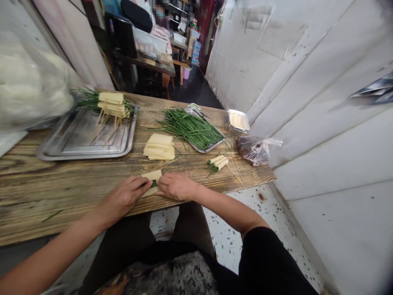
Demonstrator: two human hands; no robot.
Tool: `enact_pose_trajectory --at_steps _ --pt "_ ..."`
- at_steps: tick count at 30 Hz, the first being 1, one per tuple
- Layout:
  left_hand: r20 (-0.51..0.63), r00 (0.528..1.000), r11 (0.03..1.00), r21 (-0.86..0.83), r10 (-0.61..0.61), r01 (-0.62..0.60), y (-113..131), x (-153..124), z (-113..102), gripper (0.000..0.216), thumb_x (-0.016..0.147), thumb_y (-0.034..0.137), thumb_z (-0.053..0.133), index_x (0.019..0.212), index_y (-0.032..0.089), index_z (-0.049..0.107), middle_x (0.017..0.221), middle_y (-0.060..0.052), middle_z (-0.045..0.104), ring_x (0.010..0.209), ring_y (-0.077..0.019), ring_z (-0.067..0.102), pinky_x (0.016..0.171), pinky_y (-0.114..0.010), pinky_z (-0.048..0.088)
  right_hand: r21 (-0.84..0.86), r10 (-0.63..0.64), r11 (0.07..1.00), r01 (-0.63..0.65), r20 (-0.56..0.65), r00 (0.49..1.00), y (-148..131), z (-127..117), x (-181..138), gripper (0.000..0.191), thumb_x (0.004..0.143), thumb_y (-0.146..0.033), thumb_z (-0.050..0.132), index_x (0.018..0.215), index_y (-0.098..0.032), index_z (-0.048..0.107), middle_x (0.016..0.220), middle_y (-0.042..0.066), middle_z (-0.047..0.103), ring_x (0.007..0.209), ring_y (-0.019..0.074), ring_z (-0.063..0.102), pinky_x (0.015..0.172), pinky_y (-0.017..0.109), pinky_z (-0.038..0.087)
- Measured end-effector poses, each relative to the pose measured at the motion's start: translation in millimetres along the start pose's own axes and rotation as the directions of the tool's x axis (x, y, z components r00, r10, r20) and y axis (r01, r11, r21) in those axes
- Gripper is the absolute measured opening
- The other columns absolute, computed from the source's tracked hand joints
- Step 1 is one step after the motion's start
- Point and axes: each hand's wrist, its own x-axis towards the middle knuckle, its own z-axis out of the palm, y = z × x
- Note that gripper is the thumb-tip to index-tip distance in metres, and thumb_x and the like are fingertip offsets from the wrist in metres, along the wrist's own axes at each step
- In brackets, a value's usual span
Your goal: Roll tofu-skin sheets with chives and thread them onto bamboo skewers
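Both my hands rest at the near edge of a wooden table (pixel 76 176). My left hand (pixel 127 194) and my right hand (pixel 175 186) pinch a pale yellow tofu-skin sheet (pixel 151 176) from either side, with green chives tucked inside it. Just beyond lies a stack of tofu-skin sheets (pixel 159 146). To the right, several finished rolls with chives (pixel 218 162) lie on the wood beside a thin bamboo skewer (pixel 236 176).
A small metal tray of loose chives (pixel 192 129) sits mid-table. A large steel tray (pixel 86 133) at the left holds skewered rolls (pixel 112 104). A foil box (pixel 238 121) and a plastic bag (pixel 256 149) sit near the white wall. Another person is far back.
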Motion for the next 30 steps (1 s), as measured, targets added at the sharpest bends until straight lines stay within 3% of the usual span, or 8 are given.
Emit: enact_pose_trajectory --at_steps 3,7,12,18,22,26,30 --pt "0.033 0.999 1.000 0.013 0.008 -0.008 7.9 9.0 -9.7 0.034 0.106 0.026 0.045 0.126 0.023 0.072 0.113 -0.010 0.074 0.108 -0.0248 0.066 0.094 -0.037 0.055 0.017 -0.007 1.000 0.007 0.009 1.000 1.9 -2.4 -0.8 0.042 0.113 -0.046 0.045 0.113 -0.010 0.067 0.105 0.010 0.068 0.101 0.0213 0.061 0.088 0.033 0.050" --pt "0.077 0.997 0.997 0.068 0.021 -0.026 16.3 18.7 -20.9 0.034 0.106 0.041 0.053 0.124 0.020 0.072 0.112 -0.011 0.072 0.108 -0.0264 0.065 0.095 -0.038 0.054 -0.003 0.022 1.000 -0.022 0.094 0.995 -0.3 -7.0 2.0 0.030 0.114 -0.030 0.043 0.112 -0.011 0.066 0.105 0.011 0.068 0.101 0.0220 0.061 0.081 0.033 0.051" --pt "0.066 0.997 0.998 0.055 0.027 -0.031 17.8 22.3 -23.2 0.033 0.106 0.042 0.054 0.120 0.020 0.074 0.110 -0.011 0.073 0.106 -0.0255 0.066 0.094 -0.037 0.056 -0.044 -0.012 0.999 0.019 0.157 0.987 -3.7 -12.6 3.0 0.027 0.112 -0.017 0.040 0.116 -0.009 0.066 0.112 0.014 0.067 0.104 0.0246 0.060 0.076 0.035 0.054" --pt "0.028 0.998 0.998 -0.012 -0.054 0.054 16.5 23.3 -20.3 0.031 0.107 0.030 0.048 0.113 0.021 0.077 0.103 -0.010 0.075 0.101 -0.0223 0.068 0.093 -0.036 0.058 -0.029 0.046 0.999 -0.044 0.069 0.997 -1.9 -3.3 4.5 0.024 0.112 -0.021 0.044 0.115 -0.011 0.065 0.103 0.012 0.067 0.097 0.0222 0.061 0.076 0.034 0.053" --pt "0.003 0.995 0.995 -0.025 -0.100 0.100 17.5 21.2 -17.9 0.034 0.107 0.033 0.046 0.112 0.022 0.078 0.103 -0.008 0.078 0.098 -0.0218 0.069 0.091 -0.036 0.058 -0.021 0.087 0.996 -0.087 0.014 0.996 -1.4 3.3 5.9 0.027 0.113 -0.030 0.046 0.109 -0.013 0.067 0.098 0.010 0.067 0.095 0.0215 0.061 0.075 0.033 0.050" --pt "-0.025 0.982 0.982 0.031 -0.185 0.186 28.6 14.9 -16.6 0.033 0.107 0.036 0.048 0.113 0.024 0.078 0.106 -0.009 0.078 0.100 -0.0235 0.070 0.085 -0.037 0.055 -0.019 0.037 0.999 -0.038 -0.043 0.998 -0.5 5.1 4.1 0.021 0.112 -0.024 0.050 0.106 -0.015 0.068 0.094 0.007 0.067 0.091 0.0195 0.060 0.076 0.031 0.046" --pt "-0.102 0.970 0.975 0.002 -0.221 0.223 44.5 8.2 -17.4 0.030 0.107 0.031 0.050 0.108 0.025 0.079 0.105 -0.007 0.079 0.098 -0.0217 0.070 0.086 -0.035 0.053 0.028 -0.001 1.000 0.004 -0.122 0.993 0.1 8.6 3.8 0.033 0.113 -0.035 0.048 0.097 -0.016 0.070 0.089 0.005 0.066 0.089 0.0188 0.059 0.078 0.031 0.044"
